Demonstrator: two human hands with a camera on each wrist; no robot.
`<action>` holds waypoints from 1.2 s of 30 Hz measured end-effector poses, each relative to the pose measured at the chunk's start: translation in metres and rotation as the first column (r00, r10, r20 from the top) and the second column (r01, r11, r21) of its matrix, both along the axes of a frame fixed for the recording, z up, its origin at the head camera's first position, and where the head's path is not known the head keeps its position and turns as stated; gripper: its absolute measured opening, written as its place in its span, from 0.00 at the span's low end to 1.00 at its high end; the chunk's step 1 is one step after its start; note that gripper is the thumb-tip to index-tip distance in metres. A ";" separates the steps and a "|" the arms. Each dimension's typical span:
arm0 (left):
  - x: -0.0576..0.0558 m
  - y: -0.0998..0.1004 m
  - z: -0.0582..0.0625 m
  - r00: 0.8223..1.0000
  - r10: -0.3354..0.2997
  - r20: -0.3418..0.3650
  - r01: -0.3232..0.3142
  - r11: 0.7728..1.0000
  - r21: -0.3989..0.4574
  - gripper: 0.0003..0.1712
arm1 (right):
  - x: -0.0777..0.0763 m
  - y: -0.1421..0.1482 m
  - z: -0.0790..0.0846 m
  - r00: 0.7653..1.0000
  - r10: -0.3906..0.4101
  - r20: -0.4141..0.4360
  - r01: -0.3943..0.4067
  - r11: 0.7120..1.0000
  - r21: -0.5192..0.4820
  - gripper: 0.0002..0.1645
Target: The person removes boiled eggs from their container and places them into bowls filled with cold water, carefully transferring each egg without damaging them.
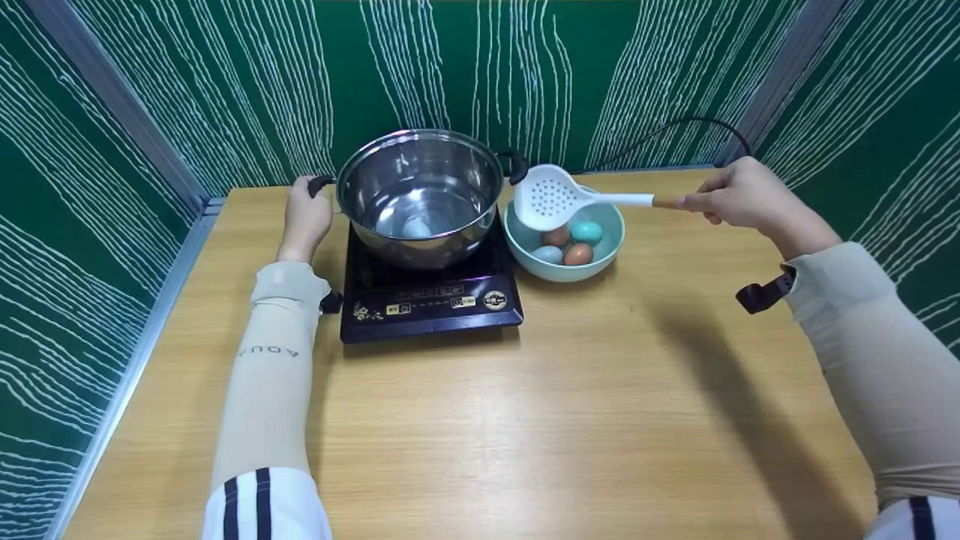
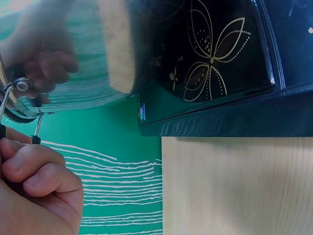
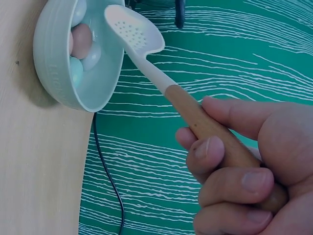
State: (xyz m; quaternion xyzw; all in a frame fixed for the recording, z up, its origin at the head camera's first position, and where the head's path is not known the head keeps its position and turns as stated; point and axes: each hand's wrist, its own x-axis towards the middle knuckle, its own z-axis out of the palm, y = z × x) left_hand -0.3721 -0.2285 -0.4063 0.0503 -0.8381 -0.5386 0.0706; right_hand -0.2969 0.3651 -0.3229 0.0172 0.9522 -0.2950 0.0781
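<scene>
A steel pot (image 1: 420, 251) stands on a black induction cooker (image 1: 431, 311), and a pale egg (image 1: 416, 227) lies at its bottom. My left hand (image 1: 307, 217) grips the pot's left black handle (image 1: 321, 184); the left wrist view shows the fingers (image 2: 54, 178) curled round it. In my right hand (image 1: 742, 196) is a white slotted spoon (image 1: 551, 199) with a wooden handle (image 3: 210, 125). The spoon's head hovers over a light green bowl (image 1: 566, 274), beside the pot's right handle. Several eggs, brown, bluish and turquoise (image 1: 586, 232), sit in the bowl.
Both the cooker and the bowl stand on a wooden table (image 1: 480, 442). Behind them rises a green wall (image 1: 480, 67) with white wavy lines. A black cable (image 3: 110, 176) runs along the table's back edge behind the bowl.
</scene>
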 end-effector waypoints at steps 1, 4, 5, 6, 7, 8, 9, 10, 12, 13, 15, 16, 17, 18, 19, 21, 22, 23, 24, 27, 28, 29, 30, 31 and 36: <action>0.000 0.000 0.000 1.000 -0.001 -0.005 0.001 1.000 -0.004 0.24 | 0.000 0.001 0.001 1.000 -0.016 0.000 0.016 1.000 -0.014 0.29; 0.000 0.000 -0.001 1.000 0.000 -0.008 0.000 1.000 0.000 0.24 | 0.001 0.003 0.003 0.998 -0.059 -0.009 0.058 0.996 -0.062 0.29; 0.000 0.000 -0.001 1.000 0.001 -0.009 -0.001 1.000 0.001 0.24 | 0.001 0.003 0.004 0.997 -0.071 -0.015 0.070 0.995 -0.074 0.29; 0.000 0.000 -0.001 1.000 0.001 -0.010 -0.001 1.000 0.001 0.24 | 0.001 0.002 0.005 0.996 -0.083 -0.023 0.080 0.993 -0.087 0.30; 0.001 0.000 -0.001 1.000 0.001 -0.011 -0.001 1.000 0.002 0.24 | 0.001 0.002 0.006 0.995 -0.093 -0.030 0.090 0.991 -0.096 0.30; 0.001 0.000 -0.001 1.000 0.001 -0.012 -0.001 1.000 0.005 0.24 | 0.001 0.002 0.008 0.995 -0.098 -0.034 0.094 0.990 -0.104 0.31; 0.001 0.000 -0.001 1.000 0.001 -0.012 -0.001 1.000 0.005 0.24 | 0.001 0.002 0.009 0.993 -0.107 -0.040 0.102 0.989 -0.109 0.32; 0.001 0.000 -0.001 1.000 0.000 -0.012 0.000 1.000 0.007 0.24 | 0.001 0.001 0.011 0.992 -0.113 -0.048 0.107 0.988 -0.111 0.32; 0.001 0.000 -0.001 1.000 0.001 -0.010 -0.001 1.000 0.011 0.23 | 0.000 0.001 0.016 0.991 -0.122 -0.056 0.115 0.987 -0.111 0.34; 0.000 0.000 -0.001 1.000 0.002 -0.010 -0.002 1.000 0.012 0.23 | 0.000 0.001 0.019 0.990 -0.126 -0.059 0.120 0.987 -0.108 0.34; -0.001 0.000 -0.001 1.000 0.004 -0.007 -0.004 1.000 0.010 0.24 | -0.001 0.000 0.024 0.989 -0.133 -0.069 0.126 0.987 -0.102 0.35; -0.001 0.000 -0.001 1.000 0.004 -0.008 -0.004 1.000 0.009 0.24 | -0.001 0.000 0.026 0.988 -0.134 -0.076 0.127 0.988 -0.093 0.36; -0.001 0.000 -0.001 1.000 0.005 -0.008 -0.005 1.000 0.008 0.24 | -0.001 -0.001 0.029 0.987 -0.136 -0.080 0.129 0.988 -0.089 0.36; -0.001 0.000 -0.001 1.000 0.004 -0.008 -0.004 1.000 0.008 0.24 | -0.002 -0.001 0.032 0.986 -0.142 -0.082 0.134 0.987 -0.087 0.37; -0.002 0.000 -0.001 1.000 0.003 -0.007 -0.003 1.000 0.008 0.24 | -0.002 -0.002 0.034 0.985 -0.146 -0.087 0.139 0.987 -0.084 0.36; -0.001 0.000 -0.001 1.000 0.001 -0.002 -0.001 1.000 0.006 0.24 | -0.002 -0.003 0.039 0.983 -0.158 -0.094 0.151 0.985 -0.084 0.35; -0.001 0.000 -0.001 1.000 0.001 0.000 -0.001 1.000 0.007 0.23 | -0.002 -0.004 0.042 0.982 -0.166 -0.094 0.158 0.984 -0.087 0.35; 0.000 0.000 -0.001 1.000 0.001 -0.001 -0.001 1.000 0.008 0.23 | -0.002 -0.005 0.045 0.981 -0.170 -0.093 0.162 0.983 -0.090 0.36; 0.000 0.000 0.000 1.000 0.001 -0.001 -0.001 1.000 0.009 0.23 | -0.002 -0.006 0.048 0.980 -0.175 -0.092 0.167 0.982 -0.087 0.37; 0.000 0.001 0.000 1.000 0.006 -0.011 -0.006 1.000 0.002 0.22 | -0.003 -0.009 0.056 0.978 -0.180 -0.102 0.170 0.980 -0.102 0.38; 0.000 0.001 0.000 1.000 0.007 -0.015 -0.007 1.000 0.001 0.22 | -0.004 -0.011 0.059 0.978 -0.180 -0.105 0.168 0.979 -0.111 0.38; -0.001 0.001 -0.001 1.000 0.009 -0.019 -0.009 1.000 -0.003 0.22 | -0.004 -0.013 0.062 0.978 -0.177 -0.110 0.165 0.980 -0.113 0.39; -0.002 0.001 -0.001 1.000 0.010 -0.019 -0.010 1.000 -0.004 0.22 | -0.004 -0.015 0.064 0.977 -0.176 -0.117 0.162 0.980 -0.116 0.38; -0.002 0.001 -0.001 1.000 0.011 -0.021 -0.011 1.000 -0.004 0.22 | -0.005 -0.017 0.066 0.977 -0.175 -0.122 0.160 0.980 -0.122 0.38; -0.002 0.000 -0.002 1.000 0.014 -0.023 -0.014 1.000 0.003 0.22 | -0.007 -0.029 0.074 0.976 -0.167 -0.137 0.151 0.981 -0.119 0.38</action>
